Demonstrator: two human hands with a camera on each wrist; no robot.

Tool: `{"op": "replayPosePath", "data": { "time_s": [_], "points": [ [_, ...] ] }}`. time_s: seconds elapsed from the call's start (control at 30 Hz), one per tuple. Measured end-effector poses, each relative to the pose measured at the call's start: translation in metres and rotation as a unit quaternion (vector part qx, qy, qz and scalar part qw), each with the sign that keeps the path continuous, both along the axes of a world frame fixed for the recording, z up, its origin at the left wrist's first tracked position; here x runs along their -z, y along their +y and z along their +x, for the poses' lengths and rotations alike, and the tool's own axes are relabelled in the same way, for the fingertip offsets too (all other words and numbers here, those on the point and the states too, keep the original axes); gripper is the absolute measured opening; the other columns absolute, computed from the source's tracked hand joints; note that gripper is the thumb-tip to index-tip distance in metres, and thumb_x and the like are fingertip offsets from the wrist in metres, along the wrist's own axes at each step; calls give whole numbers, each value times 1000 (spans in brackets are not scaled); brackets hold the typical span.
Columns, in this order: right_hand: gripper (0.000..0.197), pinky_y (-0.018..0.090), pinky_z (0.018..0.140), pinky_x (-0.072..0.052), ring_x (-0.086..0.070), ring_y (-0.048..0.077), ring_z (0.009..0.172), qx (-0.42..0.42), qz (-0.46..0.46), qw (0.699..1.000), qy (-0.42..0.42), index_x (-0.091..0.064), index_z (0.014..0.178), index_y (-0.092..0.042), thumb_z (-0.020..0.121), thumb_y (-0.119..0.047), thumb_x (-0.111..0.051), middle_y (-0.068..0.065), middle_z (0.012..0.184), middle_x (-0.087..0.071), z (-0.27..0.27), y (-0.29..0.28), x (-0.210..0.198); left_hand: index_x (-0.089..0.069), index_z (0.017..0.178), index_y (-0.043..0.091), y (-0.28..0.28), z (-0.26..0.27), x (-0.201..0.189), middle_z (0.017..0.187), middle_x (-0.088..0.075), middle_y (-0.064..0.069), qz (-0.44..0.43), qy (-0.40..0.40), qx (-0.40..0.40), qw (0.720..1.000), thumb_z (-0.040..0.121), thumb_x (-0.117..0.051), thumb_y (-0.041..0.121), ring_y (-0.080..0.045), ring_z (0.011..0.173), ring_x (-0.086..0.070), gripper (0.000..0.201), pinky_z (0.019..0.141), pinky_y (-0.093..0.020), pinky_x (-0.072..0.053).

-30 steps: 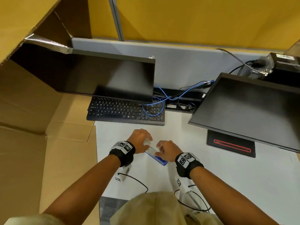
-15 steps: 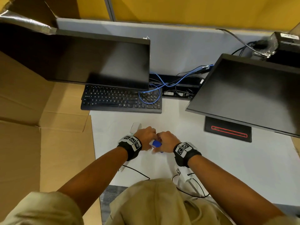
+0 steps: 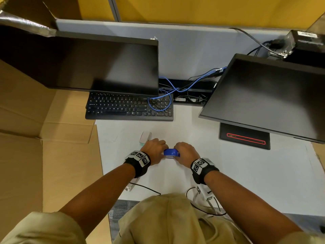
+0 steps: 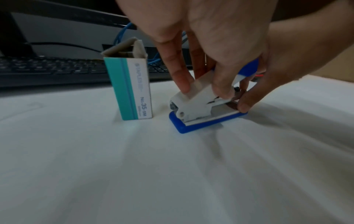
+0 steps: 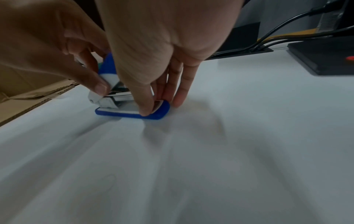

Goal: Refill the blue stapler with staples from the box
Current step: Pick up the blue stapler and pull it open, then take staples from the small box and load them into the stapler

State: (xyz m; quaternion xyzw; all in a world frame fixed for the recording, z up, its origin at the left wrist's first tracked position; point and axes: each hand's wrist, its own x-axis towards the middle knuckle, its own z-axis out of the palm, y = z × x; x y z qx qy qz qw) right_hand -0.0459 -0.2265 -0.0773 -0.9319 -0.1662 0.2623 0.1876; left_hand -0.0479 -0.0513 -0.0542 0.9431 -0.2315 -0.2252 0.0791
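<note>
The stapler (image 4: 203, 112) is sitting on the white desk (image 3: 246, 173) just in front of the person, its blue base flat on the surface and its blue top swung up on the hinge. The staple box (image 4: 132, 89) is standing upright just to its left, flaps open, not touching it. The left hand (image 3: 154, 150) is pinching the white plastic body near the hinge, fingers curled down onto it. The right hand (image 3: 186, 152) is bearing down on the front of the base, thumb and fingertips clamped on the blue rim. Whether any staples are already lying in the metal channel (image 5: 116, 97) is too blurred to tell.

This looks like a small, light, stiff plastic tool that would skid on the smooth desk, so pinning the base seems wise. The sprung top may snap back; the best hold is probably on the white sides by the hinge, keeping fingers out of the channel. Staple strips are brittle and should be gripped along their length
</note>
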Motion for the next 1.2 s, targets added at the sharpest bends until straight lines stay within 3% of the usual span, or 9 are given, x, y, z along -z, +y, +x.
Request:
{"op": "replayPosePath", "data": {
  "time_s": [0.13, 0.37, 0.5, 0.7, 0.8, 1.03, 1.2],
  "points": [
    [17, 38, 79, -55, -64, 27, 84, -20, -13, 1000, -6, -68, 97, -8, 86, -20, -64, 11, 93, -69, 4, -2, 0, -59, 118, 21, 12, -5, -5, 111, -67, -1, -51, -1, -28, 998, 87, -62, 29, -24, 96, -62, 32, 84, -35, -50],
    [13, 35, 70, -54, -63, 23, 80, -52, -12, 998, -19, -72, 91, -15, 84, -23, -65, 4, 89, -71, 9, -13, 2, -59, 106, 18, 24, -11, -19, 103, -68, -3, -84, 15, -57, 995, 81, -65, 27, -25, 87, -63, 27, 79, -34, -50],
    [13, 37, 73, -54, -62, 23, 82, -53, -7, 998, -22, -71, 92, -17, 84, -24, -65, 3, 89, -70, 10, -20, 4, -57, 93, 14, 30, -9, -24, 96, -68, -4, -84, 29, -67, 994, 77, -70, 22, -24, 81, -61, 22, 71, -29, -46],
    [13, 38, 74, -54, -61, 23, 83, -55, -12, 998, -29, -71, 93, -16, 84, -23, -65, 3, 90, -69, 10, -26, 5, -61, 86, 9, 43, -10, -24, 91, -69, -6, -76, 43, -85, 993, 79, -68, 18, -27, 79, -63, 13, 69, -37, -56],
    [11, 37, 72, -54, -61, 21, 81, -52, -15, 998, -28, -70, 91, -17, 84, -23, -64, 2, 88, -69, 11, -27, 5, -59, 86, 12, 48, -14, -23, 95, -68, -6, -31, 29, -72, 996, 83, -64, 22, -27, 83, -63, 12, 67, -32, -48],
    [7, 27, 64, -41, -50, 15, 72, -55, -28, 998, -33, -68, 85, -15, 85, -22, -65, 4, 85, -68, 14, -29, 4, -63, 106, 13, 60, -30, 2, 108, -67, -7, 110, 52, -60, 991, 90, -58, 26, -28, 98, -63, 21, 81, -37, -51],
    [10, 32, 70, -48, -59, 22, 83, -56, -20, 998, -21, -67, 89, -12, 86, -21, -65, 6, 91, -67, 12, -31, 4, -65, 106, 12, 61, -27, 7, 111, -66, -7, 115, 54, -83, 988, 90, -59, 26, -29, 100, -63, 22, 83, -39, -52]
  ]
}}
